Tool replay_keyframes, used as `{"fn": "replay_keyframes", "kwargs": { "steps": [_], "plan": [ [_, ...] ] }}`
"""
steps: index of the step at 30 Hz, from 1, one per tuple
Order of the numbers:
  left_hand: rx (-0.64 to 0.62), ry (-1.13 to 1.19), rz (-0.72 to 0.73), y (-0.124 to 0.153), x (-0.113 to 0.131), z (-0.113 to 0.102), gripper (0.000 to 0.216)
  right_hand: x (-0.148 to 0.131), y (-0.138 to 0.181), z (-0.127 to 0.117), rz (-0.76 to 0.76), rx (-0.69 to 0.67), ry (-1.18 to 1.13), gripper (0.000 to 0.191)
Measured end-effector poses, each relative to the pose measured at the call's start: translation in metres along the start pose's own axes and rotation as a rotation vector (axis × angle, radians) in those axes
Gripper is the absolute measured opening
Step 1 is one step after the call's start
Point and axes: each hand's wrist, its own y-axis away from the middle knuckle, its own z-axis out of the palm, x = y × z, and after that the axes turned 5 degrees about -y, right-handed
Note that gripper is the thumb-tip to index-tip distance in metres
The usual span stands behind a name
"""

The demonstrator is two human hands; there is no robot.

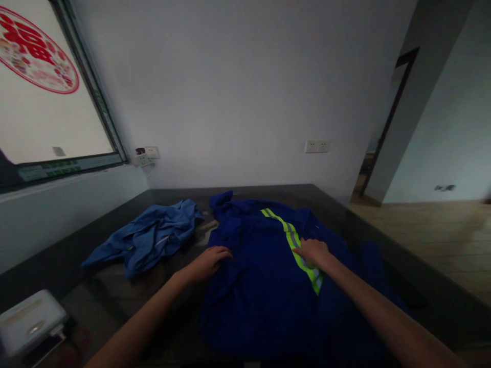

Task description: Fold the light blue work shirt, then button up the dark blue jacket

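Note:
A dark blue work jacket (261,276) with a yellow-green and grey reflective strip (293,240) lies spread out on the dark table. My left hand (214,260) rests at the jacket's left edge, palm down, its fingers stretched over the cloth. On the strip, right of the jacket's middle, is my right hand (312,251); its fingers are curled and appear to pinch the fabric there. Just left of the jacket lies a crumpled lighter blue garment (161,232), touched by neither hand.
A white box-like device (32,319) sits at the table's (276,192) near left corner. Between the two garments lies a small beige item (207,227) I cannot identify. Wall sockets (317,146) are above the back edge. A window (49,92) is at left, tiled floor (433,230) at right.

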Motion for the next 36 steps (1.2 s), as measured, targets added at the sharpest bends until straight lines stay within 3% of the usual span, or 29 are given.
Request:
{"fn": "replay_keyframes", "kwargs": {
  "steps": [7, 13, 19, 23, 26, 31, 34, 36],
  "plan": [
    [-0.038, -0.017, -0.082, 0.038, 0.022, -0.009, 0.056, 0.011, 0.011, 0.000, -0.023, 0.052, -0.044, 0.040],
    [0.040, -0.004, -0.136, 0.052, 0.015, -0.009, 0.072, 0.004, 0.002, -0.013, -0.070, 0.150, -0.117, 0.037],
    [0.202, -0.009, -0.216, 0.057, 0.004, -0.019, 0.040, -0.010, -0.018, 0.007, -0.174, 0.281, -0.179, 0.040],
    [0.315, -0.058, -0.284, 0.077, -0.011, -0.026, 0.032, -0.006, -0.029, 0.026, -0.168, 0.313, -0.203, 0.036],
    [0.242, -0.032, -0.283, 0.100, -0.023, -0.028, 0.029, -0.002, -0.035, 0.031, -0.170, 0.333, -0.230, 0.028],
    [-0.007, 0.084, -0.360, 0.133, -0.042, -0.043, 0.032, 0.001, -0.042, 0.034, -0.166, 0.332, -0.319, 0.024],
    [-0.019, 0.028, -0.441, 0.124, -0.038, -0.062, 0.033, 0.002, -0.044, 0.035, -0.172, 0.329, -0.380, 0.026],
    [0.053, -0.014, -0.436, 0.101, -0.018, -0.078, 0.029, 0.002, -0.045, 0.036, -0.175, 0.317, -0.409, 0.028]
  ]
}}
